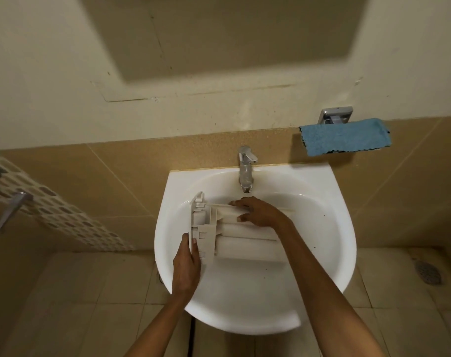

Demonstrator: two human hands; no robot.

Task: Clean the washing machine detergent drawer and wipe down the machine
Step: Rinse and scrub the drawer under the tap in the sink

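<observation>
Both hands hold the detergent drawer (pixel 245 240), which sits in the white sink (pixel 245 318). The left hand (pixel 187 264) grips its front panel at the near end. The right hand (pixel 257 212) curls over the far side wall. Just beyond the right hand stands the tap (pixel 246 171). Farther right, a blue cloth (pixel 345 136) hangs on the wall.

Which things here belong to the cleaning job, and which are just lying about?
Job: detergent drawer, gripped by left hand and right hand; sink under it; tap; blue cloth, likely for wiping.
Lying about: floor drain; chrome wall fitting; perforated white panel.
</observation>
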